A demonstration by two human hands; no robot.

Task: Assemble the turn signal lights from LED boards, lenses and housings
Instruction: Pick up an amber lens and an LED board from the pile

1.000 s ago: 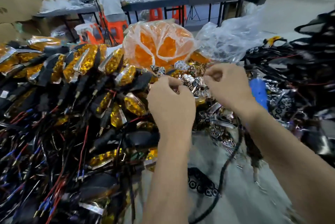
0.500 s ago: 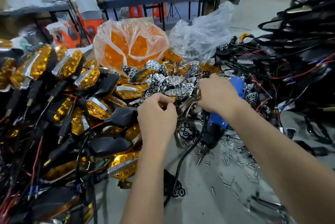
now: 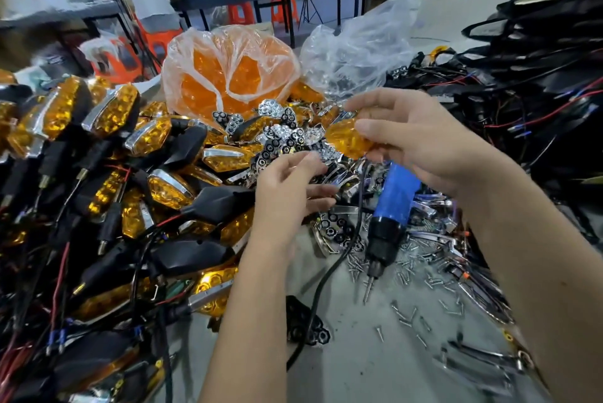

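While half a second ago both hands were sunk among the reflector pieces, now raised clear of them. Spread across the whole left of the bench (image 3: pixel 352 366): heap of assembled turn signals (image 3: pixel 107 148), amber faces and black housings tangled in red and black wire, lying as before. Filling the far right: stack of black housings and wiring (image 3: pixel 535 53), unchanged. Behind the middle: tied clear bag of amber lenses (image 3: pixel 228 76), and just right of it a crumpled clear plastic bag (image 3: pixel 359 47), both where they were. Lifted higher and nearer the camera than before: right hand (image 3: pixel 424 141), grip pinching an amber lens (image 3: pixel 347 141) between thumb and fingertips, held in the air above the reflector pile; earlier that hand lay knuckles-up on the pile with no lens showing. Lower and left of it: left hand (image 3: pixel 287 194), fingers loosely curled, fingertips close over something small and silvery that cannot be made out, so cannot tell whether the grip holds anything. More exposed now that the right hand is up: blue electric screwdriver (image 3: pixel 391 207), lying on the bench with its bit toward the camera, black cord trailing down. Between the hands and the lens bag: pile of silver LED reflector pieces (image 3: pixel 287 138). Scattered around the screwdriver tip: small screws (image 3: pixel 411 314).
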